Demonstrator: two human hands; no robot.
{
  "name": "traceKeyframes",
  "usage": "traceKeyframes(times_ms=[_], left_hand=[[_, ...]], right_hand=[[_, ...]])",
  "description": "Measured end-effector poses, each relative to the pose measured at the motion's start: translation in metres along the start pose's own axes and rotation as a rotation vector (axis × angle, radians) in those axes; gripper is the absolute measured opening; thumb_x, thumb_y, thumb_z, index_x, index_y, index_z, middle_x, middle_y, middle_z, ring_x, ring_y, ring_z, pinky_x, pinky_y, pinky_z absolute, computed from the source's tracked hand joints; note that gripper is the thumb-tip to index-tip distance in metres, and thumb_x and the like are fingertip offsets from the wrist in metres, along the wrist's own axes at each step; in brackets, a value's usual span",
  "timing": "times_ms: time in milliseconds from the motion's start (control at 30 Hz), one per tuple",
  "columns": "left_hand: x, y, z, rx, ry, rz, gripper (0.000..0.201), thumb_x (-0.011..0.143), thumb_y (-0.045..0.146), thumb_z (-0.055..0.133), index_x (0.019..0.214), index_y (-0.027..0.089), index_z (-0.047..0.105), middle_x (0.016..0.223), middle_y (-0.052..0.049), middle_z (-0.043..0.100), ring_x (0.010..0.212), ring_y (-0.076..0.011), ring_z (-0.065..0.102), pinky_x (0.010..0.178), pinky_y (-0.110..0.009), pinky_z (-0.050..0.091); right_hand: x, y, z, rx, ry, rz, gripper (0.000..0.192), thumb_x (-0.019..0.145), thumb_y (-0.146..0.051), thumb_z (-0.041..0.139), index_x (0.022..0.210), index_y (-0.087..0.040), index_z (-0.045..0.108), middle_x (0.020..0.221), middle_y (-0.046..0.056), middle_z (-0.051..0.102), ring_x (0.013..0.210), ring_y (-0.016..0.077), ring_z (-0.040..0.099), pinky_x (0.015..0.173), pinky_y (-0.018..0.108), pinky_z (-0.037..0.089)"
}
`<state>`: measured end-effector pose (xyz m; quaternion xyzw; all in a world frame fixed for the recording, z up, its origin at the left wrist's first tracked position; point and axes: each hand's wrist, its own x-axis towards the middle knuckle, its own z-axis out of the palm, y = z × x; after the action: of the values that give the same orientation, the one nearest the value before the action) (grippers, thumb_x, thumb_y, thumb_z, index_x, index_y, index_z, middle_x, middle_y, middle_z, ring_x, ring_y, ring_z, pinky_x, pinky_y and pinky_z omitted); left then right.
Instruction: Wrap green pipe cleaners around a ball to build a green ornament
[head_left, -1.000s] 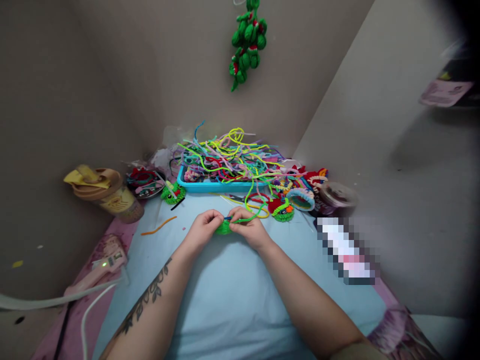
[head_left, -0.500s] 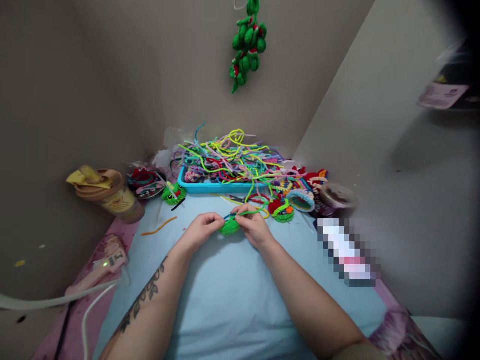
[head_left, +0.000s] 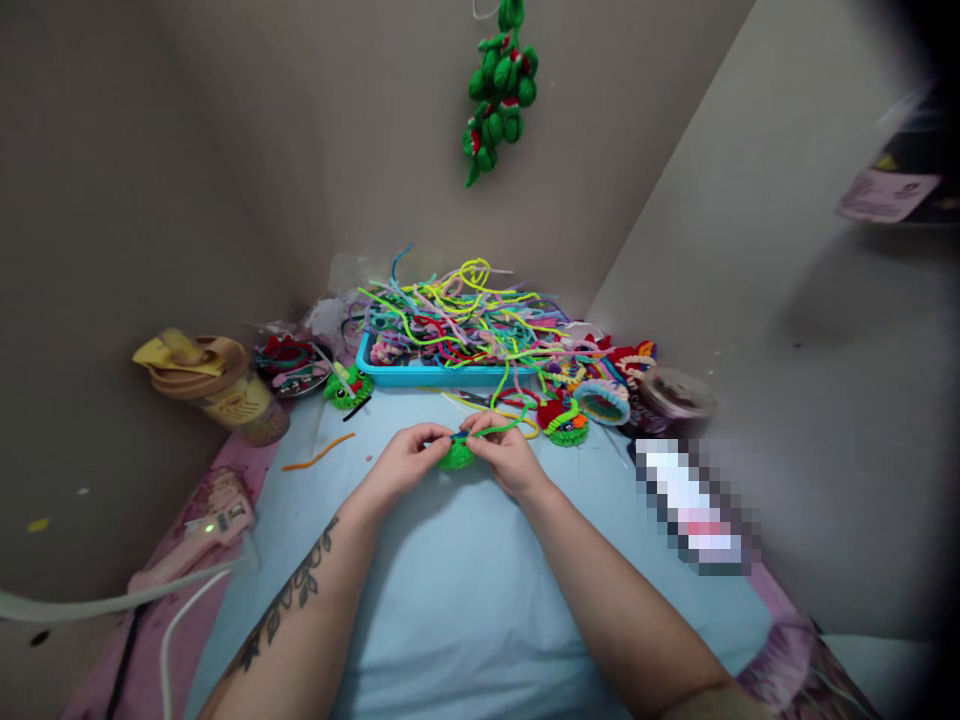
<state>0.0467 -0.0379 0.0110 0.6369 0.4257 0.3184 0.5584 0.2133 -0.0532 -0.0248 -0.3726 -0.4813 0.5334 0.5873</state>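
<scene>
A small green fuzzy pipe-cleaner piece [head_left: 457, 456] with a dark blue part on top is held between my two hands above the cloth. My left hand [head_left: 409, 455] pinches its left side, fingers closed. On the other side, my right hand [head_left: 506, 455] grips the piece near a green pipe cleaner [head_left: 510, 425], whose loose end sticks out up and to the right. The fingertips partly hide the piece. Just beyond my right hand lie red-handled scissors [head_left: 517, 398] and a red and green pipe-cleaner figure [head_left: 564, 424].
A blue tray [head_left: 450, 376] heaped with colourful pipe cleaners [head_left: 465, 315] stands at the back. To the left are a tumbler [head_left: 240, 395], a pink glue gun [head_left: 199, 545], an orange pipe cleaner [head_left: 319, 453] and a green figure [head_left: 346, 390]. A lidded jar [head_left: 675, 400] sits right.
My hands have drawn slightly closer together around the green piece, which has tilted a little. The loose pipe-cleaner end has shifted slightly upward.
</scene>
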Motion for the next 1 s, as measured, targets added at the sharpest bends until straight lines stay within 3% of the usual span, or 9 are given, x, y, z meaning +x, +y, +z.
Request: traceKeyframes(times_ms=[200, 400, 633, 1000], left_hand=[[0.0018, -0.0049, 0.0035, 0.065, 0.014, -0.001, 0.03, 0.072, 0.043, 0.058, 0.068, 0.013, 0.062, 0.061, 0.0, 0.056, 0.059, -0.0117, 0.046, 0.057, -0.022, 0.036], [0.0033, -0.0089, 0.0019, 0.062, 0.111, -0.033, 0.033, 0.07, 0.046, 0.06, 0.064, 0.013, 0.059, 0.057, 0.001, 0.053, 0.054, -0.0098, 0.042, 0.054, -0.022, 0.032], [0.003, -0.0062, 0.0024, -0.113, 0.092, -0.084, 0.034, 0.066, 0.045, 0.064, 0.063, 0.013, 0.056, 0.058, 0.002, 0.051, 0.055, -0.0093, 0.041, 0.055, -0.022, 0.031], [0.0023, -0.0063, -0.0007, -0.231, 0.016, -0.116, 0.03, 0.068, 0.042, 0.065, 0.064, 0.012, 0.059, 0.057, 0.001, 0.052, 0.056, -0.0096, 0.042, 0.058, -0.023, 0.032]], right_hand=[[-0.0002, -0.0003, 0.0028, -0.158, -0.037, -0.049, 0.014, 0.066, -0.032, 0.071, 0.069, -0.022, 0.062, 0.091, 0.004, 0.055, 0.094, 0.0202, 0.052, 0.084, 0.035, 0.041], [0.0007, -0.001, -0.0004, -0.218, 0.06, -0.074, 0.013, 0.071, -0.035, 0.067, 0.079, -0.024, 0.066, 0.102, 0.005, 0.055, 0.105, 0.0213, 0.049, 0.091, 0.036, 0.038], [0.0011, 0.0019, 0.0027, -0.015, 0.161, 0.046, 0.015, 0.065, -0.032, 0.07, 0.072, -0.022, 0.062, 0.096, 0.003, 0.057, 0.09, 0.0181, 0.053, 0.075, 0.029, 0.042], [0.004, 0.0038, 0.0007, 0.014, 0.212, 0.091, 0.011, 0.064, -0.025, 0.068, 0.071, -0.019, 0.062, 0.08, 0.0, 0.059, 0.077, 0.0142, 0.052, 0.07, 0.026, 0.039]])
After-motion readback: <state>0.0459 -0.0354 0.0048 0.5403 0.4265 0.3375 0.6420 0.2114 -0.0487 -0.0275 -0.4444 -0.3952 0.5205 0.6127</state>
